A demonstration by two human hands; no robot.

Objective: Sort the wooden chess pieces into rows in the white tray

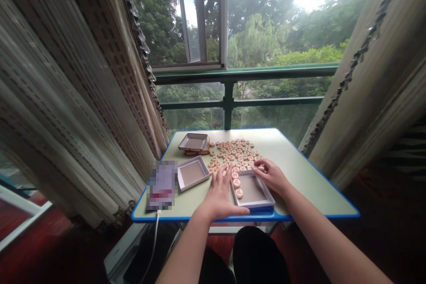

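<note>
Taking the front tray as the middle of the dial, with twelve straight away from me, the phone (162, 185), blurred over, lies at nine, its cable (155, 236) dropping off the near edge. The left tray (193, 174) sits bare at about ten, between phone and pieces, turned a little askew; beyond it is the stack (195, 142) of shallow trays.

My left hand (219, 195) is at nine, right against the front tray's left side, fingers spread and pointing to twelve, thumb stretched along the near side. It looks to have hold of nothing; whether its fingertips touch a piece I can't tell.

The loose pieces (237, 155) spread from eleven to twelve, just past the front tray's far wall, within close reach of both hands. They are round, so no long axis matters. Three set pieces (236, 183) stand in a column along the left inner wall, running twelve to six.

The front tray (255, 188) lies between my hands, near the table's front edge, its floor bare right of that column. My right hand (271, 176) is at two, nearer the bare side, fingers curled in at the far right corner; their grip is hidden. From two to four, the table (316, 188) has open room.
</note>
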